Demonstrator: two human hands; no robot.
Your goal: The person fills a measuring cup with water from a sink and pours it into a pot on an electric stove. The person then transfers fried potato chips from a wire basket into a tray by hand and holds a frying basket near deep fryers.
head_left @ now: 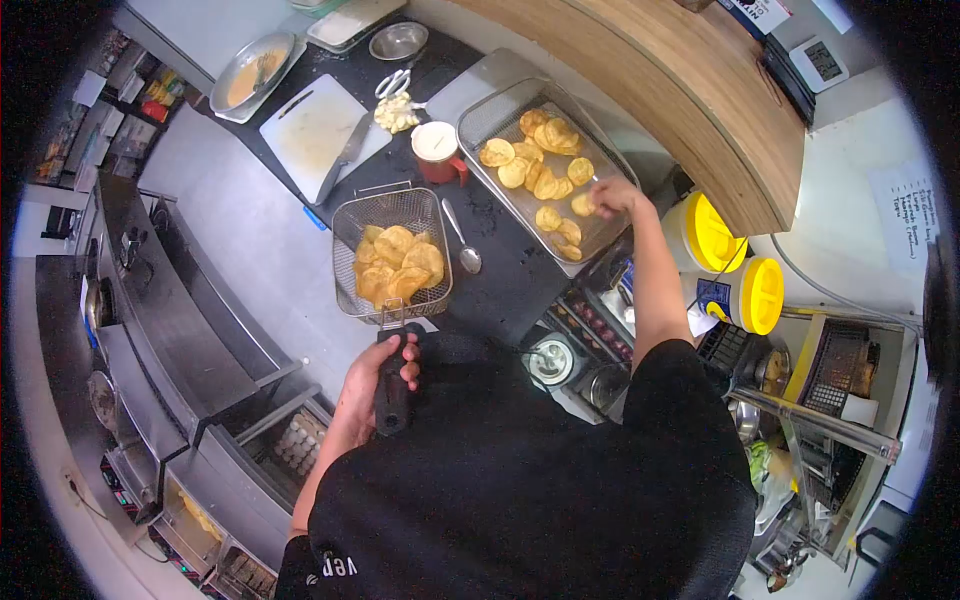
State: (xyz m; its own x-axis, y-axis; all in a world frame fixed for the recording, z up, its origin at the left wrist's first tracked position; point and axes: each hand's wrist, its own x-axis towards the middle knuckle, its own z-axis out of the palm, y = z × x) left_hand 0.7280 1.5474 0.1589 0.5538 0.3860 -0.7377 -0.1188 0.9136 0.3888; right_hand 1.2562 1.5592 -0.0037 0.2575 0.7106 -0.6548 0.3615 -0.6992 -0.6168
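Note:
My left hand (388, 378) is wrapped round the black handle (391, 400) of a wire fry basket (347, 283). Golden, puffy fried rounds (398, 262) fill the basket, which rests at the counter's edge. Over a mesh-lined metal tray (484, 183), my right hand (617, 198) has its fingers closed in a pinch. Right at those fingertips is one golden fried round (583, 204); a thin shiny strip shows above them, too small to name. More fried rounds (545, 182) lie scattered in the tray.
Between basket and tray lies a spoon (463, 240), with a red mug (437, 155) behind. A knife (346, 153) rests on a white cutting board (318, 130). Farther back are a bowl of orange liquid (248, 78) and scissors (394, 85). Yellow-lidded tubs (760, 295) stand right.

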